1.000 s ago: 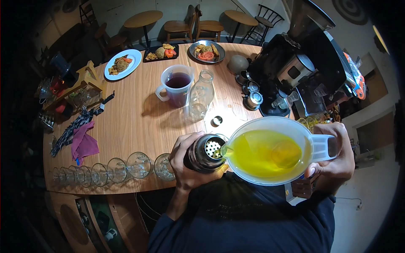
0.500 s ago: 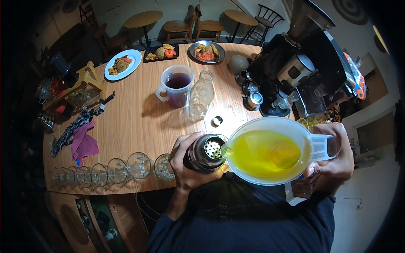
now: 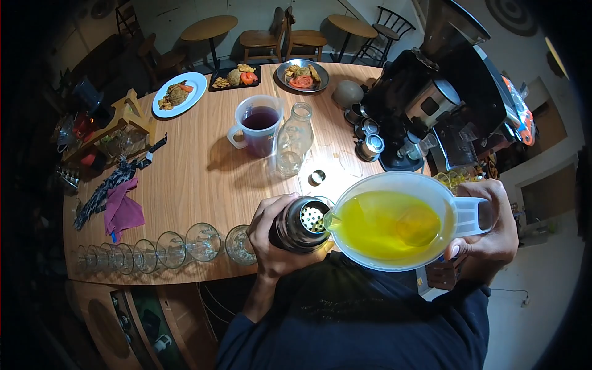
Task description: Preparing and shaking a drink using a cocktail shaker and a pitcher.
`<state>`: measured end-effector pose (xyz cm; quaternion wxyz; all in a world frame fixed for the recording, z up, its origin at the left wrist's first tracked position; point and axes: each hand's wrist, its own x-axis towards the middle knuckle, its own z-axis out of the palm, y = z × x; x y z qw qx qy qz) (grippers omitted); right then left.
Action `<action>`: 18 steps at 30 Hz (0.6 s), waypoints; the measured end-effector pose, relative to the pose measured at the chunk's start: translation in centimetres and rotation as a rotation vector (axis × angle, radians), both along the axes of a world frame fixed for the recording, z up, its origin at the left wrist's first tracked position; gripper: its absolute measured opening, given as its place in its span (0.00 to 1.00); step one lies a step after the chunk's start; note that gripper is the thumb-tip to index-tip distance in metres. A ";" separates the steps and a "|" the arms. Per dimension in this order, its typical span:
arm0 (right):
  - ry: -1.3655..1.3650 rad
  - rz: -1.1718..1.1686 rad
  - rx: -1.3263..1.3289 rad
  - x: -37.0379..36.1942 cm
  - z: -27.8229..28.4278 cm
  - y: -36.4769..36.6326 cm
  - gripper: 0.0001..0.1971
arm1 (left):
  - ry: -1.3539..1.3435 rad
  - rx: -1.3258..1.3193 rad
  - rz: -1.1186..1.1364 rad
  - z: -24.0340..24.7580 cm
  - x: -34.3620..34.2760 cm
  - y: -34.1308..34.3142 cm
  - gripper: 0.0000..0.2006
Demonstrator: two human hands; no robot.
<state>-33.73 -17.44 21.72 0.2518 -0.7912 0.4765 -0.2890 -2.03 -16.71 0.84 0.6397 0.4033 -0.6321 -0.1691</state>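
My left hand [image 3: 266, 243] is wrapped round a dark cocktail shaker [image 3: 285, 233], whose light, perforated strainer top [image 3: 312, 217] faces up. By its handle, my right hand [image 3: 498, 237] grips a translucent plastic pitcher [image 3: 448, 213]. Yellow-green liquid [image 3: 376, 225] in the pitcher reaches its spout [image 3: 333, 221], which is tilted toward the shaker's top, at or just over its rim. Whether a stream runs into the holes cannot be made out. A small round metal cap [image 3: 317, 177] lies on the table just beyond the shaker.
Beyond stand a jug of dark purple liquid [image 3: 260, 126] and a glass carafe [image 3: 296, 145]. Several glasses [image 3: 171, 248] line the near left edge. Plates of food [image 3: 198, 92] sit at the back. A black coffee machine [image 3: 394, 80] stands right; a purple cloth [image 3: 123, 209] lies left.
Almost nothing differs. The shaker and my left hand have shifted very slightly to the right; the pitcher stays tilted at the shaker's top.
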 end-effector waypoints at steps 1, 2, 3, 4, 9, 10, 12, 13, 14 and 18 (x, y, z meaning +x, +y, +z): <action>-0.009 -0.008 0.002 0.1 0.0 0.0 0.49 | 0.002 -0.003 0.005 0.0 0.0 0.0 0.42; -0.009 -0.008 0.001 0.0 0.2 -0.1 0.49 | 0.001 -0.003 0.006 0.1 -0.1 0.0 0.42; 0.029 0.026 0.052 -0.1 0.6 -0.3 0.49 | 0.001 -0.002 0.010 0.3 -0.1 0.1 0.42; 0.067 0.059 0.102 -0.1 0.7 -0.5 0.49 | 0.000 -0.001 0.014 0.4 -0.1 0.1 0.42; -0.017 0.015 0.045 0.5 0.2 0.0 0.48 | 0.005 0.004 -0.002 0.3 0.0 0.1 0.42; -0.042 -0.002 0.025 0.5 0.1 0.0 0.48 | 0.006 0.002 -0.002 0.3 0.0 0.1 0.42; -0.039 0.006 0.026 0.4 0.1 0.0 0.48 | 0.013 0.017 0.001 0.0 0.0 0.2 0.42; -0.037 0.013 0.028 0.4 0.0 -0.1 0.48 | 0.018 0.033 0.004 0.0 0.0 0.2 0.42; -0.037 0.013 0.028 0.4 0.2 -0.1 0.48 | 0.018 0.032 0.004 0.0 0.0 0.2 0.42; -0.011 0.018 0.039 0.7 0.3 0.0 0.48 | 0.007 0.011 0.013 0.1 0.0 0.1 0.42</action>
